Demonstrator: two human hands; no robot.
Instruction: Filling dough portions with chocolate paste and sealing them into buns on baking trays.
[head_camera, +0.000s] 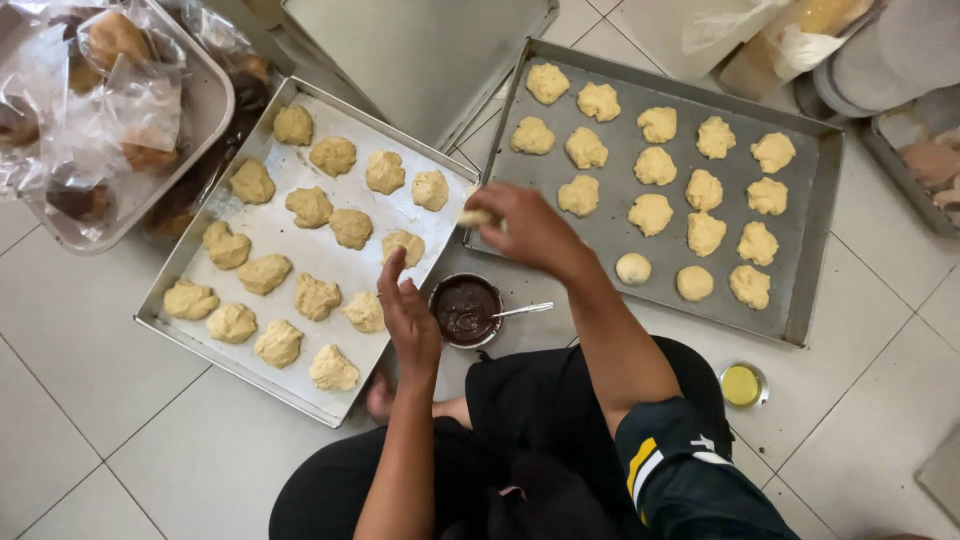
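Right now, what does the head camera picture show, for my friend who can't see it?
A person sitting on a white tiled floor holds a small pale lump of dough in the right hand, with the open left hand near a small round metal bowl of dark chocolate filling. Rough dough lumps fill a metal baking tray on the left and another tray on the right.

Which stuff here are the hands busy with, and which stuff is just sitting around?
Busy with: dough piece in the right hand; left hand; two dough trays; chocolate bowl with spoon.

Sitting around: bagged pastries; yellow lid; empty tray.
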